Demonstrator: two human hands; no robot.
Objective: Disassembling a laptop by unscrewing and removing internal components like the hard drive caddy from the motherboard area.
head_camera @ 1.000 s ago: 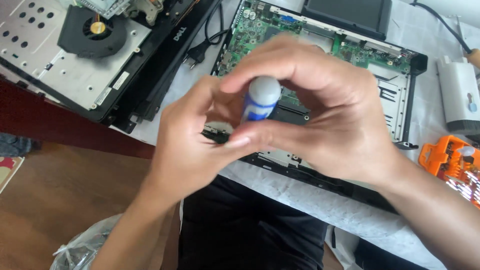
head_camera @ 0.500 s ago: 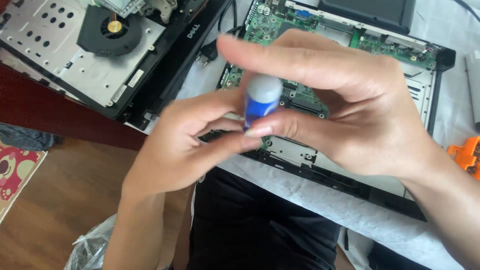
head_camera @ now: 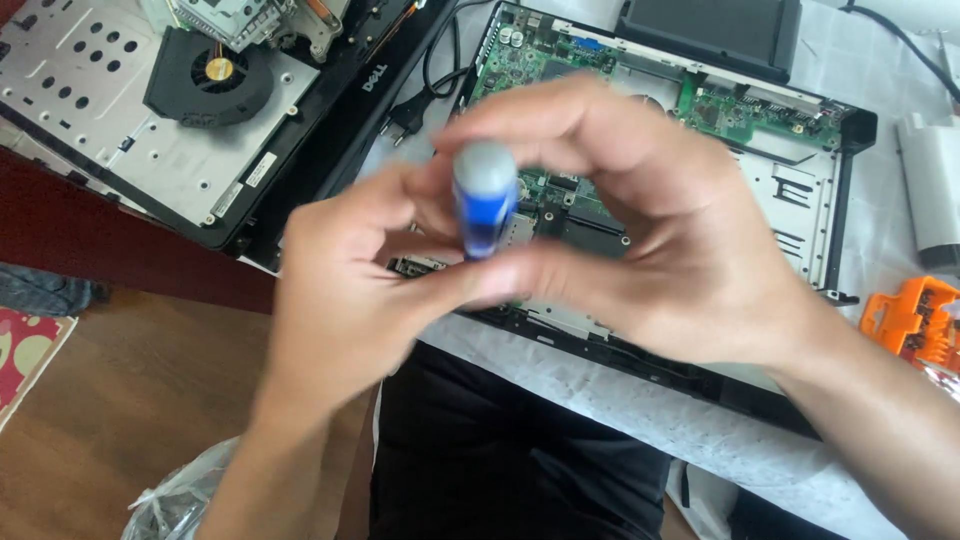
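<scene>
Both hands up close to the camera: left hand and right hand pinch a blue screwdriver handle, fingers closed on it. A slip could drop it onto the opened laptop's green circuit board lying beyond on the surface.

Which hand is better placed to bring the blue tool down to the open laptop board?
Right, probably. The right hand wraps the blue tool from above and already hangs over the green board. The left hand only pinches the tool from the side, off the board's edge.
</scene>
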